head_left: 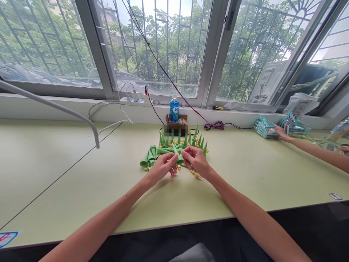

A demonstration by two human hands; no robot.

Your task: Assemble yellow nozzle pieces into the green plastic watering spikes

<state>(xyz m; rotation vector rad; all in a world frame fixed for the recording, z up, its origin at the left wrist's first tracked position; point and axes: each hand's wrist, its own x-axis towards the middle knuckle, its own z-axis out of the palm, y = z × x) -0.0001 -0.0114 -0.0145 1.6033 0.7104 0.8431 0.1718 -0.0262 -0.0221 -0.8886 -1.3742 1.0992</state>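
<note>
A green plastic cone [179, 159], its wide end toward me, is held by my left hand [163, 164] between thumb and fingers. Close against that wide end, my right hand [196, 159] has its fingertips pinched together; what lies between them is too small to make out. Behind and left of my hands is a pile of green cones [148, 156], lying on their sides. Farther back, several green cones [195, 134] stand upright with small yellow parts at their bases. Loose yellow pointed pieces [196, 175] lie below my right hand.
A small cardboard box [176, 122] and a blue-labelled bottle [174, 109] stand behind the cones. Coiled wire [215, 125] lies by the sill. At right, another person's hand [282, 134] touches packs of light-blue hangers [264, 128]. A white bent tube [92, 127] reaches over the table's left.
</note>
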